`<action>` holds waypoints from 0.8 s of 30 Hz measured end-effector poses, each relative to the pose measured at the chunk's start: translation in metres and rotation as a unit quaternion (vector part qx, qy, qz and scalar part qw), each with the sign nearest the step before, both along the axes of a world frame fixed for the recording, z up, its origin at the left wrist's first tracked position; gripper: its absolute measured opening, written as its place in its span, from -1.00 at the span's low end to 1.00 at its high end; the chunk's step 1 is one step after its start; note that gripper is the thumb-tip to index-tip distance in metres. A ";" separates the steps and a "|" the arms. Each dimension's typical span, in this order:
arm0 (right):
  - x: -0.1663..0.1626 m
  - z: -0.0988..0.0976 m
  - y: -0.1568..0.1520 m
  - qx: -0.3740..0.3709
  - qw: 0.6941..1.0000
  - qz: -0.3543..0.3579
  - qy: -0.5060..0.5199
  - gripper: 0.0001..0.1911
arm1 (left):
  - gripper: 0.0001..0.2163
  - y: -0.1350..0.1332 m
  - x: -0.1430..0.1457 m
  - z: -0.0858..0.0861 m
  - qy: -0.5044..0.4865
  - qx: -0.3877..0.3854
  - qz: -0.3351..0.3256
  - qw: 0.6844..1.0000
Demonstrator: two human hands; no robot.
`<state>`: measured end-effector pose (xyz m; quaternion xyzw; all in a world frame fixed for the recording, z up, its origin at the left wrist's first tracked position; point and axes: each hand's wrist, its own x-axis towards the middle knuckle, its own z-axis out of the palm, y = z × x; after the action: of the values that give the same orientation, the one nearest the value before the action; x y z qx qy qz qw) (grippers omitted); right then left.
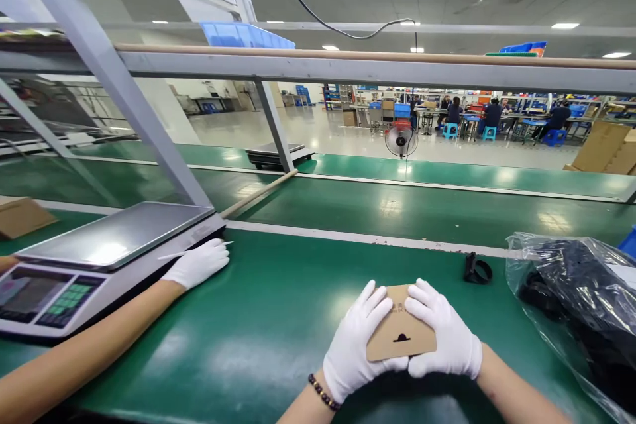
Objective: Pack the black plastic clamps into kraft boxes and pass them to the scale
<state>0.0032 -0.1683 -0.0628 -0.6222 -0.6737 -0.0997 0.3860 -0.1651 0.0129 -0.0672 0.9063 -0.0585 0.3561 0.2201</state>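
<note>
A small brown cardboard box [401, 336] with a hanger slot lies on the green bench top [278, 305] right in front of me. My left hand [355, 344], in a white glove, clasps its left side. Gloved in white too, my right hand [444, 338] wraps round its right side. Both hands press in on the box, fingers curled over its top. A bead bracelet sits on my left wrist.
At left a co-worker's gloved hand [199, 264] holds a thin white stick beside a weighing scale [94, 265]. A small black ring part [477, 269] lies ahead on the right. A clear bag of black parts [581, 298] fills the right edge. A metal frame stands behind.
</note>
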 end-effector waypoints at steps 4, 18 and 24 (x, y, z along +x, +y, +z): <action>0.001 0.020 -0.009 -0.099 0.991 -0.033 -0.084 -0.19 | -0.20 0.004 -0.007 0.012 0.053 0.079 -0.012 0.995; -0.015 0.036 -0.010 -0.035 0.986 -0.045 -0.158 -0.75 | -0.63 -0.004 -0.009 -0.003 0.068 -0.056 0.038 0.995; -0.047 0.028 -0.009 -0.031 0.988 -0.011 -0.150 -0.82 | -0.40 -0.027 0.003 -0.017 0.073 -0.345 0.105 0.930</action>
<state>-0.0435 -0.1778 -0.0348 -0.6195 -0.7196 -0.1751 0.2604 -0.1619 -0.0137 -0.0843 0.7986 0.1801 0.3086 0.4843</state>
